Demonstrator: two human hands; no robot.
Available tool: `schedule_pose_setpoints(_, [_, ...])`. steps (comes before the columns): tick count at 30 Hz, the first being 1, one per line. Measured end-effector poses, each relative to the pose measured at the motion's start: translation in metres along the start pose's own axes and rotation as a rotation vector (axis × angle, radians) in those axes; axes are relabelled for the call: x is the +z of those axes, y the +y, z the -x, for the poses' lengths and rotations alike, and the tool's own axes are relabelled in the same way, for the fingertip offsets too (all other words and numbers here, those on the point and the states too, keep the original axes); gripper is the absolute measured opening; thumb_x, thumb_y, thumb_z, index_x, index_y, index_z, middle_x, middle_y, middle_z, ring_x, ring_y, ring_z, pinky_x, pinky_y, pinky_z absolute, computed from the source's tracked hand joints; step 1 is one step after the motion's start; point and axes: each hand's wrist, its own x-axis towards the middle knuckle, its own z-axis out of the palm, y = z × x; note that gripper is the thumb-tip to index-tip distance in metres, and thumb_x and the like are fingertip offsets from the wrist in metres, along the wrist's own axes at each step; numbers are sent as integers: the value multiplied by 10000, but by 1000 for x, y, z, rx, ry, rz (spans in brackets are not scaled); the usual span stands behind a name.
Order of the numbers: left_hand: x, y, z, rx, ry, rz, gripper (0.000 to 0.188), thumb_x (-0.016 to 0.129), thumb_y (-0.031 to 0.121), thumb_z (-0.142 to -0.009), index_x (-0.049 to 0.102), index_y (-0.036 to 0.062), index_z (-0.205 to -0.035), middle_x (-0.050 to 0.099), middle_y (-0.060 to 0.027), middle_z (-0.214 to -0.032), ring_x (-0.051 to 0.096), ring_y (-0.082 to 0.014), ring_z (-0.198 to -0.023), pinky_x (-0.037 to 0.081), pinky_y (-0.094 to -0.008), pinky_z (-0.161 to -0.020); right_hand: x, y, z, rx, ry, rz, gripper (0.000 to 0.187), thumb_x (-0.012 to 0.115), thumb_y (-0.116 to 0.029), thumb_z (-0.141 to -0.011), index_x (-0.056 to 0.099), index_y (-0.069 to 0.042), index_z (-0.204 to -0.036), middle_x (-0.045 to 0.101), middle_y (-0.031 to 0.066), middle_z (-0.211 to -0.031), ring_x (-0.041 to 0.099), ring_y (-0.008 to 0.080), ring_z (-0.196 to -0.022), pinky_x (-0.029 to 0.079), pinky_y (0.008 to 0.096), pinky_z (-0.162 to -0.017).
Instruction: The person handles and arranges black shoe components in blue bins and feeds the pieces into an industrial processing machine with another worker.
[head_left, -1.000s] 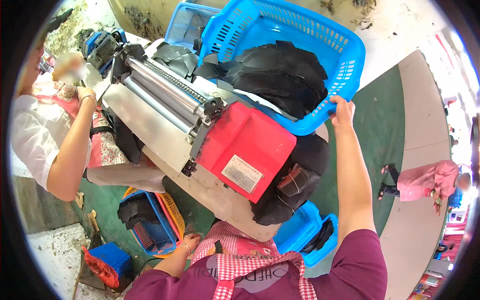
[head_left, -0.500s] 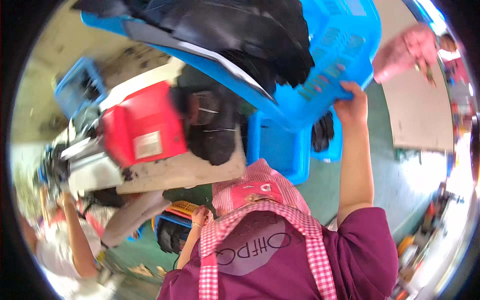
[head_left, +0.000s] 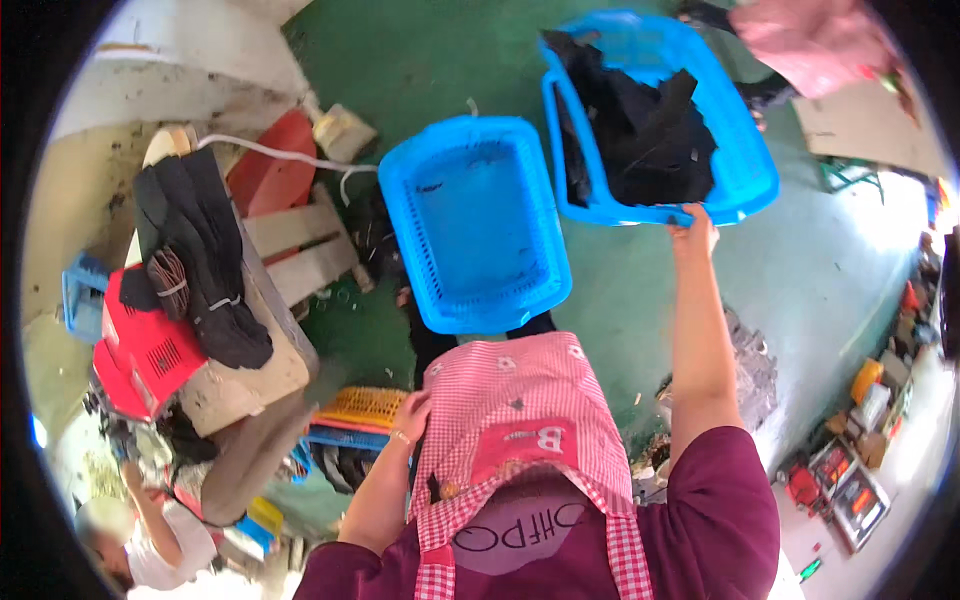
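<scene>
Far left of the middle basket (head_left: pixel 475 225): red machine (head_left: pixel 150 355), on the tabletop (head_left: pixel 265 390). Right by the machine, black strips (head_left: pixel 205 255) lie lengthwise, pale band round them, probably so they stay in one bundle.

Left and nearer you than the middle basket: your left grip (head_left: pixel 409 414), at the apron's (head_left: pixel 510 390) edge. Can't tell if the fingers pinch cloth or just rest there; looks like it carries no load. Yellow basket (head_left: pixel 365 403) just left of it, over blue ones, seemingly nested to save floor room.

Middle basket stands on the green floor (head_left: pixel 350 345) in front of you, open side up, likely kept within easy reach.

Right of the middle basket: held basket (head_left: pixel 735 130), your right grip (head_left: pixel 694 235) clamped on its near rim, arm stretched out. Rim hold probably keeps the mouth upward so nothing spills. Its left side overlaps a lower basket (head_left: pixel 552 130) with more black stuff; can't tell if it rests on that one or hangs over it.

Held basket looks bright blue, rounded corners, far end blurred. Black pieces (head_left: pixel 665 150) inside: flat, thin, angular, heaped loosely toward the left, some edges sticking up.
</scene>
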Motion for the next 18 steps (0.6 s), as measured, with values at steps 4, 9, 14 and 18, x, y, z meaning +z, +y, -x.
schedule_pose_setpoints(4, [47,3,-62,13,65,-13,277,637,136,-907,614,34,-1164,668,-113,-1147,623,-209,-1092,475,-333,-958,-43,73,-95,71,140,107,222,603,81,-705,495,4,-883,570,145,-870,634,371,-722,584,509,-586])
schedule_pose_setpoints(9, [51,26,-166,-48,220,-368,663,715,199,-827,423,27,-1397,506,-173,-1382,487,-279,-1285,383,-392,-1070,-117,163,-125,268,5,-4,256,695,-189,-836,517,-37,-942,571,148,-927,637,340,-762,565,465,-599])
schedule_pose_setpoints(14, [47,77,-233,-199,439,-3,870,743,210,-774,267,-2,-1470,461,-199,-1417,480,-307,-1279,391,-406,-1061,-123,276,-47,423,-322,780,742,681,-586,-826,523,20,-1223,604,174,-1150,615,310,-1021,487,485,-881])
schedule_pose_setpoints(18, [41,105,-229,-278,443,275,756,744,212,-760,367,2,-1381,545,-191,-1296,586,-290,-1116,477,-405,-961,-59,272,10,58,-587,1324,688,723,-423,-815,528,21,-1303,632,177,-1164,592,311,-1093,452,415,-959])
